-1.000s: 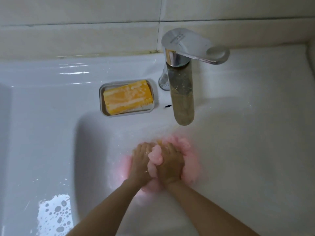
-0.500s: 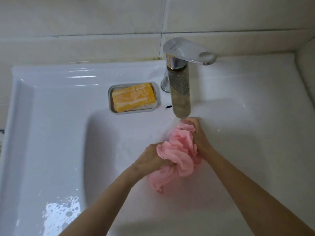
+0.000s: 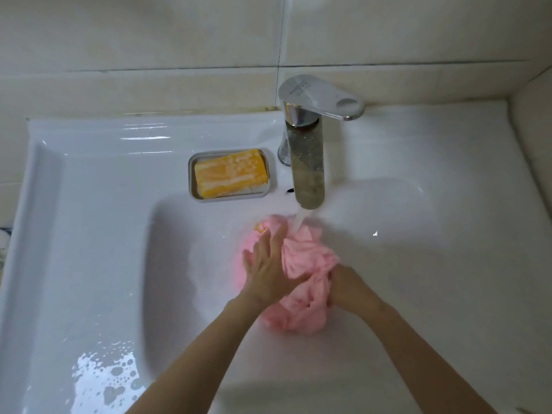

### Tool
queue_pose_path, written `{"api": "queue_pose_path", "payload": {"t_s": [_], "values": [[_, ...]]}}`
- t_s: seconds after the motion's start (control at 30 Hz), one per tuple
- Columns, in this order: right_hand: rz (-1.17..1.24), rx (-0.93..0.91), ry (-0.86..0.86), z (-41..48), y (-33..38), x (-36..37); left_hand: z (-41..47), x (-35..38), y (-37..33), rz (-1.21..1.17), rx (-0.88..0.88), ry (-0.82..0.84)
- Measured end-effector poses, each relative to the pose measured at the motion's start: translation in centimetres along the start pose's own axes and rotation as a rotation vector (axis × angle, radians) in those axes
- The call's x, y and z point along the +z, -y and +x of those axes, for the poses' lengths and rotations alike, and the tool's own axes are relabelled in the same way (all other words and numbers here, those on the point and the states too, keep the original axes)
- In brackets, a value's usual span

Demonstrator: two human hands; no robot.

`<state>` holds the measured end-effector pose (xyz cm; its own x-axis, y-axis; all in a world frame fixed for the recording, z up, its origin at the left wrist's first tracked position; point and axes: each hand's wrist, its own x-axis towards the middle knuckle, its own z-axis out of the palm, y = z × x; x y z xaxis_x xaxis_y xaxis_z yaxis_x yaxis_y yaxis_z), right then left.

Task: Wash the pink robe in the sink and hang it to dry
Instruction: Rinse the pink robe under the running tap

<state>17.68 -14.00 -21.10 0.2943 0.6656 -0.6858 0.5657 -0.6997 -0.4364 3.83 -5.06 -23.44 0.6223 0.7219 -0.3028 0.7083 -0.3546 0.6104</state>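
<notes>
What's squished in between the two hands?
The bunched pink robe, in the head view. The left hand presses flat on it; the right hand grips it.

Fingertips of right hand (image 3: pixel 349 287) unseen inside pink robe (image 3: pixel 307 258).

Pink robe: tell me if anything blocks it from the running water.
Nothing visible. The stream from the faucet lands straight on the pink robe; the left hand lies flat on it, the right hand grips its lower end.
</notes>
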Motion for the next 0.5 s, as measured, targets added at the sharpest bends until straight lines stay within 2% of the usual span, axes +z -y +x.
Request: {"api": "queue_pose_path", "payload": {"t_s": [0.03,0.13,0.2,0.23,0.27,0.33,0.4,0.5], "values": [[-0.043,0.004,-0.097,-0.3,0.3,-0.8,0.0,0.7,0.9,0.183,-0.01,0.034],[0.269,-0.091,-0.53,-2.1,2.2,-3.8,-0.1,1.8,2.3,0.339,0.014,0.138],[0.391,-0.378,-0.884,-4.3,5.8,-6.8,-0.1,2.2,2.9,0.417,0.057,0.128],[0.368,-0.531,-1.016,-5.2,7.5,-8.4,-0.1,2.1,3.0,0.438,0.066,0.131],[0.255,-0.681,-1.079,-5.7,9.0,-10.1,0.0,2.1,3.2,0.45,0.077,0.128],[-0.007,-0.824,-0.975,-5.3,11.3,-12.7,0.1,2.2,3.3,0.459,0.06,0.182],[-0.186,-0.842,-0.909,-4.0,11.9,-13.5,0.0,1.7,2.8,0.445,0.074,0.194],[-0.207,-0.847,-0.958,-3.3,9.8,-12.3,0.2,-1.3,1.9,0.437,0.12,0.212]]}}
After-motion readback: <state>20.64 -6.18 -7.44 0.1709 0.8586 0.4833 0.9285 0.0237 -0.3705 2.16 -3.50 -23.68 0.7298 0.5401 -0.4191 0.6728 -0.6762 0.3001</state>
